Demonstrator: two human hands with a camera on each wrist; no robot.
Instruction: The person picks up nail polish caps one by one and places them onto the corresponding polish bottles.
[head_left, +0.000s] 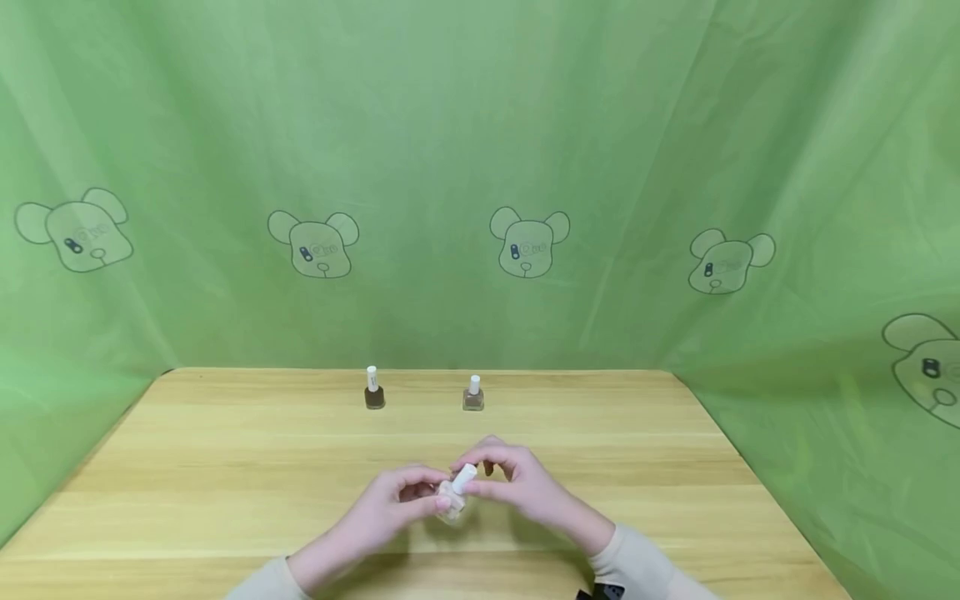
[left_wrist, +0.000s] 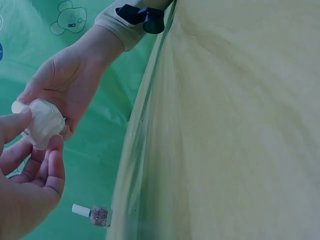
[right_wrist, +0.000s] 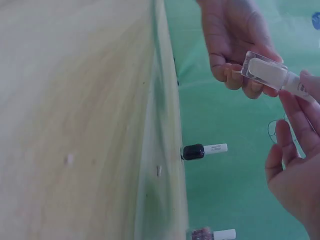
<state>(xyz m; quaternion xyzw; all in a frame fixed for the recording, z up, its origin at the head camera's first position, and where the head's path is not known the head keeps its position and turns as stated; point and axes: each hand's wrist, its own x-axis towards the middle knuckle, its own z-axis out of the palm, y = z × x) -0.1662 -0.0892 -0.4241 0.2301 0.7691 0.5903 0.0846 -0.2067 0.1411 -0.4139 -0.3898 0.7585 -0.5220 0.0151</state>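
Observation:
A clear glass nail polish bottle with whitish polish and a white cap is held tilted above the table. My left hand grips its glass body between thumb and fingers. Thumb and forefinger of my right hand pinch the cap, which is on the bottle. In the right wrist view the pale polish shows through the thick glass. Beyond the hands stand two more bottles, both upright and white-capped: a dark nail polish on the left and a brownish nail polish on the right.
Both standing bottles are near the far edge of the wooden table. Green curtain printed with bear heads surrounds the table at the back and sides. A black strap piece sits at my right sleeve.

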